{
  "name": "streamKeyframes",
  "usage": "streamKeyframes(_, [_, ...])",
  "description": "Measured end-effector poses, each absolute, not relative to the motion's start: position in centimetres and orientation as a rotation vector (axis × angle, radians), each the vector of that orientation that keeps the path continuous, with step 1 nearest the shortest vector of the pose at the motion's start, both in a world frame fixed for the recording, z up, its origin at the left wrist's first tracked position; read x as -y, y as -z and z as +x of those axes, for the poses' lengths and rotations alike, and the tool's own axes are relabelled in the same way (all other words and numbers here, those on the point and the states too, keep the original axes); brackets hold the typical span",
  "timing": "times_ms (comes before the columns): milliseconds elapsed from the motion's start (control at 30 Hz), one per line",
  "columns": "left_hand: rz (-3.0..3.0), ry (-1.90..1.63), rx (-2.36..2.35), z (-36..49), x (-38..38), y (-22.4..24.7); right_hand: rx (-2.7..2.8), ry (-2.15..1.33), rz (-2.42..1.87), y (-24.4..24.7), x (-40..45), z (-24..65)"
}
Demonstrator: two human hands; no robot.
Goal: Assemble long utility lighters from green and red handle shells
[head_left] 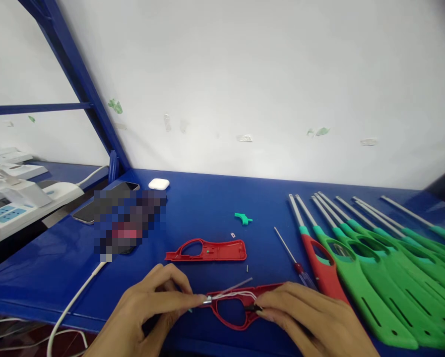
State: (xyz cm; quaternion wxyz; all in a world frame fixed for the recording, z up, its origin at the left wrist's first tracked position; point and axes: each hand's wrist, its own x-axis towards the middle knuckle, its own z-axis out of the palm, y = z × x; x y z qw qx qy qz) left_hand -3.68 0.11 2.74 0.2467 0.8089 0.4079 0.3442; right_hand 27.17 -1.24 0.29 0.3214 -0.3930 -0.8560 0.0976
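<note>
My left hand (pixel 158 302) is closed, its thumb and finger pinching a short silvery metal tube end (pixel 207 300) at the narrow tip of a red lighter shell half (pixel 232 325). My right hand (pixel 300 312) is closed at the shell's wide end, fingertips on a small black part (pixel 252 308). White wires (pixel 240 293) arc between the two hands, with a thin clear tube (pixel 240 284) sticking up beside them. Farther back lies the other red shell half (pixel 222 250), inside up. A green trigger (pixel 243 218), a small metal piece (pixel 233 235) and a screw (pixel 247 268) lie loose nearby.
A screwdriver (pixel 296 263) lies right of centre. Several green long-necked lighters (pixel 378 292) and a red one (pixel 321 267) fan out at the right. At the left are phones (pixel 92 208), a white cable (pixel 73 297), a white case (pixel 158 184) and power strips (pixel 25 213).
</note>
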Motion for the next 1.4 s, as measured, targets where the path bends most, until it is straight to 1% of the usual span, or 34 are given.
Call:
streamKeyframes(200, [2.273,-0.757,-1.182,-3.9,0.0,-2.7,2.24,-0.22,-1.027,-0.6,1.0,26.9])
streamKeyframes(433, [2.277,-0.854,-1.32,-3.9,0.9,-2.3,2.2,-0.141,-1.01,-1.4,0.9,26.4])
streamKeyframes(600, [2.289,-0.713,-1.199,-4.1,0.2,-2.5,2.211,-0.134,-0.995,-1.7,1.0,26.3])
streamKeyframes(700, [2.281,-0.627,-1.206,-4.0,-0.1,-2.7,2.213,-0.13,-0.991,-1.4,1.0,26.3])
streamKeyframes(933, [2.281,-0.813,-1.318,-2.9,0.5,-2.6,2.235,-0.192,-1.018,-0.7,1.1,26.9])
streamKeyframes(1200, [2.207,-0.841,-1.346,-2.8,0.3,-1.2,2.19,-0.14,-0.981,-1.3,0.9,26.3])
streamKeyframes(1400, [2.181,-0.8,-1.276,-3.0,0.1,-1.6,2.173,-0.122,-0.984,-1.7,0.8,26.2])
